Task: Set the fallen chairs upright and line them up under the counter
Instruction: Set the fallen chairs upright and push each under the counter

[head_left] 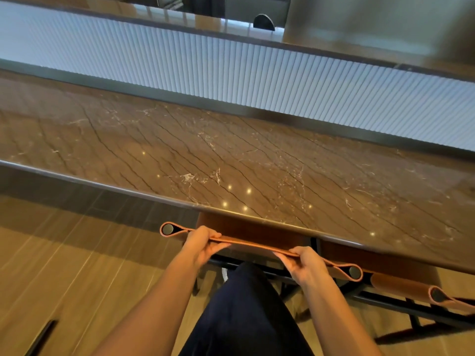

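Left grip (203,244) fingers curled round the top edge of the chair backrest (257,246), right grip (305,264) holding the same edge, chair upright beyond both grips, tucked under the marble tabletop (231,155) edge, second chair (411,287) just right of right grip

Both arms extended, left grip (201,245) and right grip (307,264) pinching the chair back (253,246).

No readable text, label, brand, number or sign appears on anything.
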The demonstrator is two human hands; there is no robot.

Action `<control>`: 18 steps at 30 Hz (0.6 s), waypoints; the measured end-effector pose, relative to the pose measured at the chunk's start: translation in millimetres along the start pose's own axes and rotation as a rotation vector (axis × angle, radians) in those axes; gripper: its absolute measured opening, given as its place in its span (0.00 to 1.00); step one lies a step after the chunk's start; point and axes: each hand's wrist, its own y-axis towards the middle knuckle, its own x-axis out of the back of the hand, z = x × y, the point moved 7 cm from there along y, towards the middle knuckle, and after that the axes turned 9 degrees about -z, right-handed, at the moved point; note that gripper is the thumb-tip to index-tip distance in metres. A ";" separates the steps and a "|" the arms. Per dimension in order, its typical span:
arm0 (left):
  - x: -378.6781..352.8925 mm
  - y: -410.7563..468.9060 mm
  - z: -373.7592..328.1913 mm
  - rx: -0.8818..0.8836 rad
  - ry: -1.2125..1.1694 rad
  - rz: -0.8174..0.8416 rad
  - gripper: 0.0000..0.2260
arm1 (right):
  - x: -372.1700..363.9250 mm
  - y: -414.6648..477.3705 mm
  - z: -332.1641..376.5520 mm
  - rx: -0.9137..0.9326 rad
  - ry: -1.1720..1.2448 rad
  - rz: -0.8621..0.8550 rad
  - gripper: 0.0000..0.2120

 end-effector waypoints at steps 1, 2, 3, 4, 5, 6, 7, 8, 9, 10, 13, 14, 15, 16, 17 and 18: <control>0.0 2.7 0.4 0.007 -0.020 -0.002 0.11 | -1.7 2.0 0.5 -0.018 0.005 -0.009 0.18; -0.5 4.5 -0.3 0.011 -0.031 0.002 0.11 | -3.5 2.8 1.2 -0.027 0.005 -0.018 0.18; -0.1 5.5 0.3 0.016 -0.038 0.007 0.12 | -3.7 2.6 0.2 -0.031 0.003 -0.022 0.18; 0.5 5.7 0.1 0.017 -0.042 0.015 0.14 | -4.5 2.1 -0.5 -0.033 0.003 -0.021 0.18; 0.6 6.2 0.5 0.022 -0.041 0.019 0.16 | -3.9 2.4 -1.0 -0.038 0.005 -0.021 0.17; 1.1 6.4 0.5 0.022 -0.039 0.019 0.18 | -4.2 1.8 -1.6 -0.042 0.005 -0.015 0.17; 1.1 6.8 0.6 0.022 -0.035 0.012 0.19 | -4.5 1.1 -1.0 -0.043 0.006 -0.011 0.16; 0.8 7.3 1.4 0.028 -0.036 0.003 0.18 | -4.9 0.6 -0.1 -0.042 0.013 -0.005 0.16; 0.4 7.2 1.1 0.029 -0.031 -0.007 0.17 | -5.6 0.6 0.7 -0.038 0.016 -0.002 0.15; 0.4 6.7 1.6 0.032 -0.025 -0.016 0.15 | -4.9 0.7 0.7 -0.038 0.020 -0.005 0.14; -0.5 4.7 2.4 0.048 -0.034 -0.023 0.14 | -4.9 0.0 0.5 -0.049 -0.008 -0.002 0.11; -1.5 3.1 2.3 0.048 -0.035 -0.018 0.15 | -5.2 -0.8 0.4 -0.066 -0.008 -0.002 0.09; -1.7 1.2 2.0 0.043 -0.043 -0.016 0.17 | -5.5 -1.4 0.8 -0.081 -0.007 -0.006 0.07; -1.2 -0.9 1.5 0.040 -0.055 -0.015 0.18 | -5.5 -2.0 1.1 -0.093 -0.006 -0.010 0.05; -1.1 -2.4 1.4 0.044 -0.067 -0.011 0.19 | -5.7 -2.1 2.3 -0.100 -0.006 -0.015 0.04; -0.2 -5.2 0.8 0.051 -0.076 -0.005 0.19 | -6.0 -3.6 1.9 -0.111 -0.005 -0.024 0.04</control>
